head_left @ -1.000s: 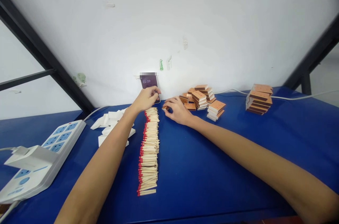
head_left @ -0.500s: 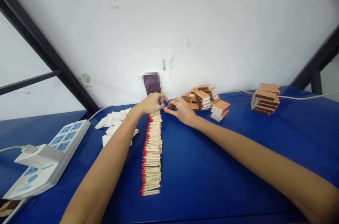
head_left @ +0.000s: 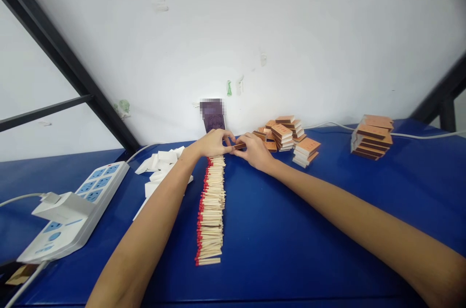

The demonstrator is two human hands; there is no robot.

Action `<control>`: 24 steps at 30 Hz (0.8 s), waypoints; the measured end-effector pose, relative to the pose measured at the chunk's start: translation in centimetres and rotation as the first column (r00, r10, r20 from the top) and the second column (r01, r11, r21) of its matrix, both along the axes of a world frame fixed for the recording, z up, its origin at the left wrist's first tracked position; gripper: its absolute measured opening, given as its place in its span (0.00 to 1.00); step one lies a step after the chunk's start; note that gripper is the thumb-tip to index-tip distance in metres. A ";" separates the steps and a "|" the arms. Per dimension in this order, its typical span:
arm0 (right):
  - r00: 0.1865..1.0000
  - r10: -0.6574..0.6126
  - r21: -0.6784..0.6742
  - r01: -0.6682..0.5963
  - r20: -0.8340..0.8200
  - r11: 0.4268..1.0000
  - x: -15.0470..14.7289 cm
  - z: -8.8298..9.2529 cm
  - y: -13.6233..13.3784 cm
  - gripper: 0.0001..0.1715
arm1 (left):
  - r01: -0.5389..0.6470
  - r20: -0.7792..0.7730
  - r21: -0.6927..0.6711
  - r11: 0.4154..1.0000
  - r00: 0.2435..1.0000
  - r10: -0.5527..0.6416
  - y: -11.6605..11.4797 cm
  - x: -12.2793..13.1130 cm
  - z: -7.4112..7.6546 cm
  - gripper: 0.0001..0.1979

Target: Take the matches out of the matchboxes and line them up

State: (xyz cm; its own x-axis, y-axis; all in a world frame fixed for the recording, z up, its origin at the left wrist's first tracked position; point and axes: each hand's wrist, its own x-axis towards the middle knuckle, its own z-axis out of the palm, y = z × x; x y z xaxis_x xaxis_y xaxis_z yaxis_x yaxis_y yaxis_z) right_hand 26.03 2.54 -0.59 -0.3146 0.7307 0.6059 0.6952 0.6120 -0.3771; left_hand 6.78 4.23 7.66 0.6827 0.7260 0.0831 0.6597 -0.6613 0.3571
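A small brown-sided matchbox point(head_left: 239, 146) is held level between both hands, just above the far end of the matches. My right hand point(head_left: 255, 150) grips it from the right, thumb below and fingers above. At its left end my left hand point(head_left: 215, 143) is closed, thumb and fingertips pinching the box. The fingers cover most of it. Beneath and in front of my left hand runs a long row of wooden matches point(head_left: 211, 206), red heads to the left. Past my right hand lies a pile of orange matchboxes point(head_left: 282, 134), with a small stack point(head_left: 306, 150) beside it.
White paper trays point(head_left: 160, 164) lie heaped left of the matches. A power strip point(head_left: 83, 211) with a plugged-in white adapter fills the left side. Another matchbox stack point(head_left: 373, 137) stands far right. A dark purple phone-like object point(head_left: 213, 116) leans on the wall point(head_left: 291, 31).
My left fingers have closed in on the matchbox's left end, where a white end showed before. The view has shifted slightly, so everything sits a little further right.
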 end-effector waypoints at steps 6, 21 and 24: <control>0.999 0.013 0.001 -0.013 0.039 1.000 0.0 0.1 -0.2 0.13 | -0.001 0.021 -0.036 0.999 1.000 0.002 0.7 -0.2 -0.7 0.14; 0.994 0.036 -0.025 -0.039 -0.099 0.999 0.1 0.4 -0.2 0.09 | -0.034 0.024 0.019 0.999 0.999 0.034 1.1 -0.4 -1.3 0.18; 0.993 0.016 -0.014 -0.017 -0.114 1.000 0.1 0.4 -0.3 0.11 | -0.036 -0.027 0.075 0.997 0.999 0.038 1.2 -0.4 -1.5 0.19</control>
